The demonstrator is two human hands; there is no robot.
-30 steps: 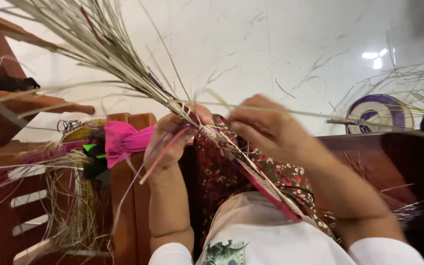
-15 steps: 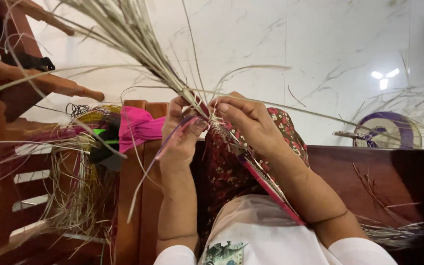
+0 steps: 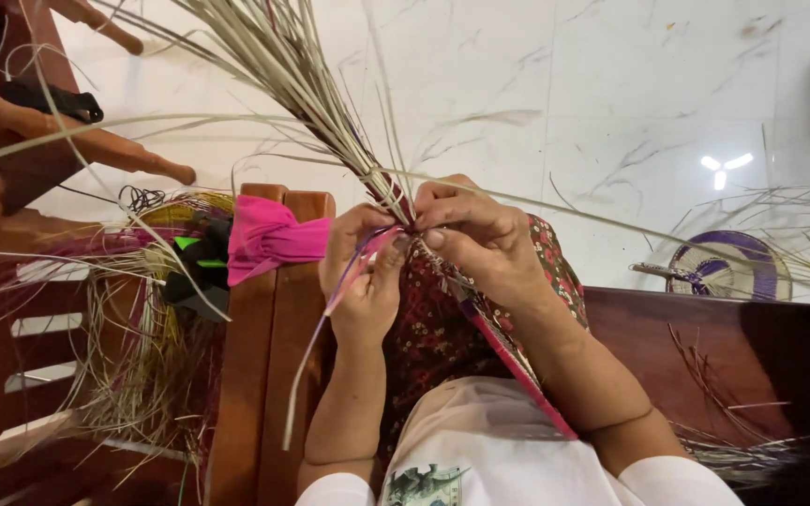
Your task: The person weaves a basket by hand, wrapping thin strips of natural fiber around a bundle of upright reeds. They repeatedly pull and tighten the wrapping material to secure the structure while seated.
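White marble floor backs the scene; at centre, left hand [image 3: 363,272] and right hand [image 3: 475,234] have fingers pinched on a dried-reed bundle [image 3: 283,66] fanning loose toward 11 o'clock, pink strips [image 3: 353,276] started, so weaving appears barely begun.

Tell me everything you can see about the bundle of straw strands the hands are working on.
The straw bundle is a sheaf of long, thin, pale tan strands, dry and grass-like, with a few purple and pink ones mixed in. It fans out wide toward the upper left and narrows to a tight point where both hands pinch it. The left hand and right hand meet there, fingertips pressed on the strands. Loose strands stray sideways and one pale pink strand hangs down below the left hand. It is held up over the lap, above the white floor.
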